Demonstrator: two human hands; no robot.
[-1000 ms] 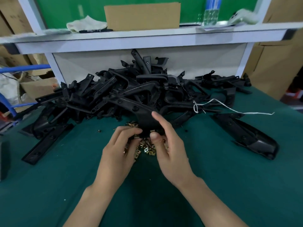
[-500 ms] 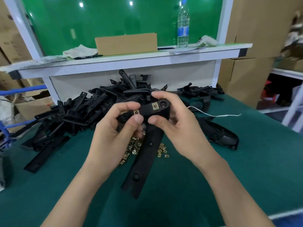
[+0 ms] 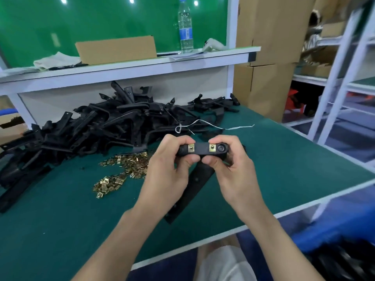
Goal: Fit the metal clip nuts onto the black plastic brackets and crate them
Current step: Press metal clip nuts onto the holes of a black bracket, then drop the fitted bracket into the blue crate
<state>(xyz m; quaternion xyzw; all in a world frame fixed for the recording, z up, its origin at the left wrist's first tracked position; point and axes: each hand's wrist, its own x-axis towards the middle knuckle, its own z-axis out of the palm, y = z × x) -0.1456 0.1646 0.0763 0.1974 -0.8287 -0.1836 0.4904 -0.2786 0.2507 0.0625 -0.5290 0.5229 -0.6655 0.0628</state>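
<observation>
One head-worn wide-angle camera looks forward and down, close over the green table (image 3: 60, 220); shelf (image 3: 142, 66) beyond.

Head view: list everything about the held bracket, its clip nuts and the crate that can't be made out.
Head view, all items:
- held bracket: both ends are covered by the left hand and right hand, and its long arm runs partly behind them.
- fitted clip nuts: the undersides are hidden by the bracket, so their seating is unclear.
- loose clip nuts: too small to count.
- blue container: blurred and cut off by the right edge; its contents are a dark smear.
</observation>
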